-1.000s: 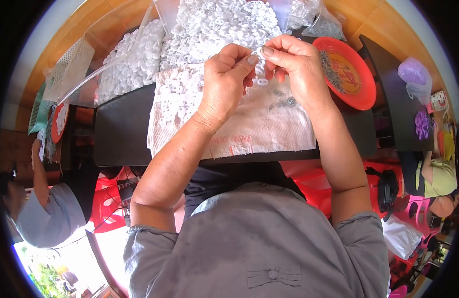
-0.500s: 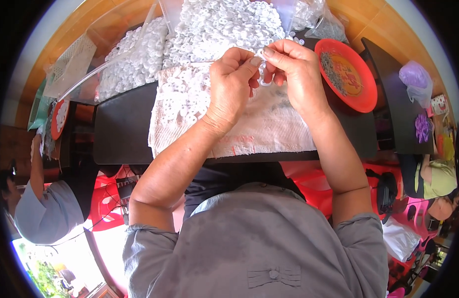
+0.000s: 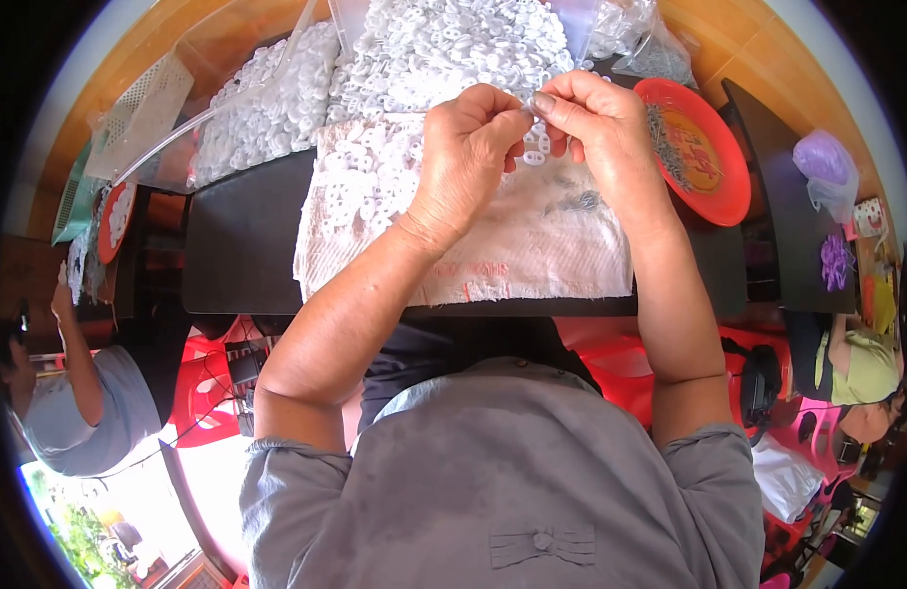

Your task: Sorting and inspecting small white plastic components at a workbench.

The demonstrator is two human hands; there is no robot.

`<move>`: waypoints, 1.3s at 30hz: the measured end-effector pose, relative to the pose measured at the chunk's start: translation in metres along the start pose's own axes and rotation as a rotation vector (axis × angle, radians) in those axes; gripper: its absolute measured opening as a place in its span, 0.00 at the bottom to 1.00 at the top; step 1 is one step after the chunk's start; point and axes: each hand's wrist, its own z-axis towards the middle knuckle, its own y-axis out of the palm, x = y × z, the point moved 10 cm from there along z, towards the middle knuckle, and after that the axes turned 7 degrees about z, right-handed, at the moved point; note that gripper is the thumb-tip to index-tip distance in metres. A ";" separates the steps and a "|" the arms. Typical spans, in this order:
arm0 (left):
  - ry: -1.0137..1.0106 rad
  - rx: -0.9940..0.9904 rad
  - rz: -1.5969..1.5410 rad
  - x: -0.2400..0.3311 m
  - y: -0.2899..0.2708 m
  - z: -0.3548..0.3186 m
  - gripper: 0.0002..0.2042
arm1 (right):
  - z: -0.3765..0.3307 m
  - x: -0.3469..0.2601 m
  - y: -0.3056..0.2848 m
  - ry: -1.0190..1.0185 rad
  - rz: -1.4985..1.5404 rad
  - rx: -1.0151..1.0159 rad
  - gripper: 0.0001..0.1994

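My left hand [image 3: 463, 152] and my right hand [image 3: 611, 128] meet fingertip to fingertip over the far part of a pale cloth [image 3: 453, 265]. Both are closed in a pinch, thumbs against fingers. A small white plastic piece sits between the fingertips, mostly hidden by them. Just below them shows another white piece with holes [image 3: 534, 157]. Loose white pieces [image 3: 365, 182] of the same sort lie spread on the cloth's left half. Near my right wrist, a few small grey pieces [image 3: 583, 201] rest on the cloth.
A clear bin [image 3: 453, 59] heaped with white pieces stands behind the cloth, and a bulging clear bag [image 3: 267, 108] of them to its left. At right, a red plate [image 3: 723, 187] holds thin grey metal pieces. Another person [image 3: 90, 393] sits far left, another [image 3: 861, 363] far right.
Both hands have shifted slightly right and away from me, still pinched together. The white ring visible between the fingertips earlier is now mostly covered. At far left, the other person's arm has moved.
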 end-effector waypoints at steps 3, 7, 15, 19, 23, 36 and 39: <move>0.004 0.035 -0.023 -0.001 -0.001 -0.003 0.08 | -0.004 0.004 0.002 0.055 0.113 0.022 0.07; -0.002 0.089 -0.077 -0.003 -0.003 -0.005 0.08 | -0.005 0.012 0.005 0.057 0.187 0.043 0.07; 0.010 0.122 -0.156 -0.004 -0.005 -0.007 0.08 | -0.008 0.009 0.005 0.038 0.247 0.090 0.07; -0.013 0.121 -0.166 -0.005 -0.004 -0.008 0.08 | -0.005 0.012 0.003 0.089 0.285 0.061 0.07; -0.022 0.112 -0.205 -0.006 -0.003 -0.007 0.07 | -0.003 0.012 0.002 0.086 0.252 0.058 0.07; -0.086 0.027 -0.163 -0.013 0.003 0.000 0.08 | 0.000 0.017 -0.004 0.080 0.203 0.079 0.08; -0.118 0.014 -0.145 -0.017 0.004 0.001 0.09 | 0.001 0.018 -0.006 0.087 0.188 0.076 0.08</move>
